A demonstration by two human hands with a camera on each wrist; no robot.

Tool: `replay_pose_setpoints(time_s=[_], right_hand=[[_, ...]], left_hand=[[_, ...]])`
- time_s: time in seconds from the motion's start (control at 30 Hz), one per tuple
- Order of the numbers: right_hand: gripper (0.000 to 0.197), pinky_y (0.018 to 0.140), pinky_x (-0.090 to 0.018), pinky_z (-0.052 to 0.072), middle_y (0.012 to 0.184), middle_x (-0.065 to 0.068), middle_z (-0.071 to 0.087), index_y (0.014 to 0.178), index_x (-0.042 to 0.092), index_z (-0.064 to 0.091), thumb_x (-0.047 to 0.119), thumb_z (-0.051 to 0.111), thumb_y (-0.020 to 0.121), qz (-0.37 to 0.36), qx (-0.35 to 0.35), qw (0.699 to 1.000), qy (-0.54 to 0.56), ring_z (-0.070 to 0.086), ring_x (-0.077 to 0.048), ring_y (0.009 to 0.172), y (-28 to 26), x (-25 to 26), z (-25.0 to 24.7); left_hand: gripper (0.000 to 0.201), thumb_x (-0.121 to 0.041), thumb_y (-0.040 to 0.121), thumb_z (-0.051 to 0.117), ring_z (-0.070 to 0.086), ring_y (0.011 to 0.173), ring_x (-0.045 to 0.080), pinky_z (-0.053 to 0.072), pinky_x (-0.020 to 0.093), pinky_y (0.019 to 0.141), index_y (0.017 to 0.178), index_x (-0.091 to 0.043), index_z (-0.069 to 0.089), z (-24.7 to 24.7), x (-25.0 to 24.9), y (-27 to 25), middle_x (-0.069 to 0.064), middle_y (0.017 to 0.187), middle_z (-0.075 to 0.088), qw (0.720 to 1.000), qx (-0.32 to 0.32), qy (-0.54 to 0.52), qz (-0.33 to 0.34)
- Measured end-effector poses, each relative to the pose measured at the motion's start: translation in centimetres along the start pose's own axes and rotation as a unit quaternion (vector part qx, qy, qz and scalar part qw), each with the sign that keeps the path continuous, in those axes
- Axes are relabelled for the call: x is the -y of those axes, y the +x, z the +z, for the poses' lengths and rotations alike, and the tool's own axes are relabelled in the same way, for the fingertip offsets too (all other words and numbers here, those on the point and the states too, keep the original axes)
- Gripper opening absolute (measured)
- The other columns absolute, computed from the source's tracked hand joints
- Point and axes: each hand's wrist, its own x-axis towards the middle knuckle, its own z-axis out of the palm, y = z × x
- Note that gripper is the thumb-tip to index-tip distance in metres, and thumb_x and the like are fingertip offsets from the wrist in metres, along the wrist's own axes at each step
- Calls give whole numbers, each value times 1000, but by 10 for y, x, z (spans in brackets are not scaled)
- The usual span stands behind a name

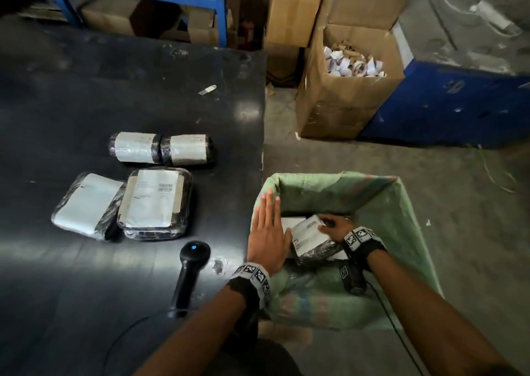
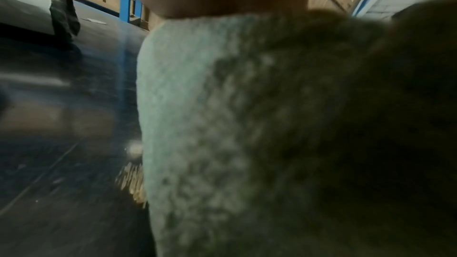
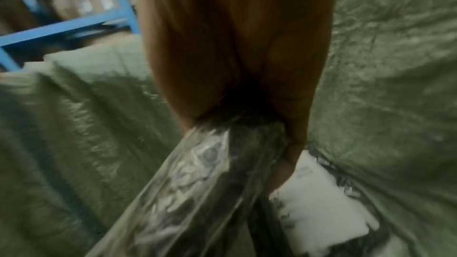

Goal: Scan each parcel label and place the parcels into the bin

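My right hand (image 1: 334,226) grips a black plastic-wrapped parcel (image 1: 311,239) with a white label, low inside the green-lined bin (image 1: 401,218). In the right wrist view the fingers (image 3: 291,144) curl round the shiny wrapped parcel (image 3: 197,183), above another labelled parcel (image 3: 319,202) in the bin. My left hand (image 1: 268,232) lies flat with straight fingers on the bin's left rim, holding nothing. Three wrapped parcels stay on the black table: a rolled one (image 1: 162,148), a flat one (image 1: 86,205) and one with a barcode label (image 1: 156,202). The black scanner (image 1: 189,272) lies on the table, a blue light on its head.
The dark table (image 1: 114,88) ends right beside the bin. Open cardboard boxes (image 1: 350,86) with paper scraps stand behind the bin, next to a blue cabinet (image 1: 459,100). Blue shelving (image 1: 220,5) runs along the back. A scanner cable (image 1: 123,338) trails off the near table edge.
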Motion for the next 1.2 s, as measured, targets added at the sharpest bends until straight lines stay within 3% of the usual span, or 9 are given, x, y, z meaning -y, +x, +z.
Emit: replay_pose_setpoints(time_s=[0.23,0.37,0.5,0.67,0.8,0.87,0.93,1.07,1.2], right_hand=[[55,107,-32,39,148,-8,51,147,25,44,27,62,95,-3,-29,994,109,50,-28,134,36,6,34],[64,110,-40,35,155,-15,39,155,19,27,24,57,98,13,-38,993,109,42,-38,138,39,0,78],[73,111,-47,33,159,-17,31,154,32,2,38,49,99,44,-1,999,28,41,-43,137,49,-13,101],[84,108,-41,40,162,-18,23,153,25,-13,46,46,98,26,74,994,-73,49,-41,131,64,-14,90],[70,116,-31,29,165,-8,18,158,18,11,42,44,101,51,111,982,-144,32,-28,147,56,14,57],[60,116,-34,30,161,-8,31,154,18,32,44,42,101,25,59,984,-165,36,-28,145,33,46,31],[54,108,-41,42,149,-10,50,146,23,46,47,44,98,-7,-14,982,-191,50,-32,133,-3,84,9],[52,98,-42,50,134,-2,63,145,34,45,52,44,96,-107,-131,968,-186,59,-27,123,-91,158,3],[47,92,-37,51,122,6,67,138,40,50,52,50,92,-188,-104,975,-52,66,-18,108,-150,215,47]], left_hand=[[71,-36,102,33,-10,157,27,19,47,126,160,-4,6,6,-3,6,16,168,-10,1000,2,-29,-11],[70,-34,102,36,-10,157,28,16,47,127,161,-6,8,9,4,7,14,169,-9,999,0,-44,-2],[71,-31,103,41,-9,157,28,14,46,128,161,-7,7,11,14,4,14,169,-8,999,-6,-46,3],[71,-37,102,39,-8,157,29,16,48,127,161,-10,10,11,13,11,15,169,-6,999,-8,-44,16],[71,-41,100,39,-10,157,25,15,46,127,161,-13,18,2,19,8,12,169,-7,995,17,-98,30],[68,-43,98,41,3,158,21,22,42,125,158,-14,27,-10,31,6,10,170,4,983,26,-178,49],[66,-48,97,38,24,153,21,30,40,122,155,-16,36,-33,51,3,9,166,25,970,26,-239,42],[65,-51,94,36,42,142,25,36,39,117,151,-20,44,-88,117,-7,11,153,45,974,-15,-226,6],[69,-49,91,35,46,136,34,38,43,116,149,-13,46,-122,200,-20,18,145,51,980,-86,-169,-56]])
